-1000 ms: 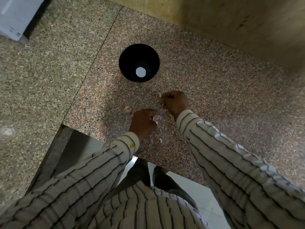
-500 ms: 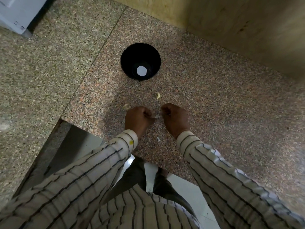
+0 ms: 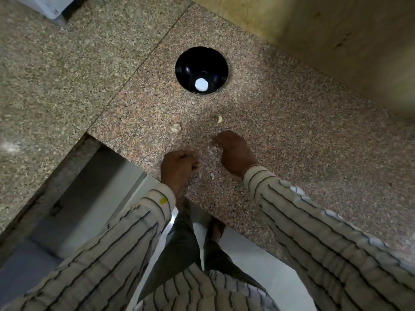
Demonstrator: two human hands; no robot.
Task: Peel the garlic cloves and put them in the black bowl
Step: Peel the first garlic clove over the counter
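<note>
Garlic clove (image 3: pixel 219 119) and a second clove (image 3: pixel 176 128) are lying on the counter (image 3: pixel 292 131), between the hands and the black bowl (image 3: pixel 186 61). Left hand (image 3: pixel 179 167) and right hand (image 3: pixel 235 151) are curling their fingers in tight; whether either is gripping garlic, I cannot tell. Hard tugging is likely risking a clove skidding off the near edge.

Bowl (image 3: pixel 185 63) on counter (image 3: pixel 292 135); left clove (image 3: pixel 176 128), right clove (image 3: pixel 219 119) before it.

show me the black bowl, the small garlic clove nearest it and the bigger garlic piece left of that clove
black bowl (image 3: pixel 190 63): head view, on its dark inner wall
small garlic clove (image 3: pixel 219 119): head view, middle of the clove
bigger garlic piece (image 3: pixel 176 128): head view, middle of the piece
</note>
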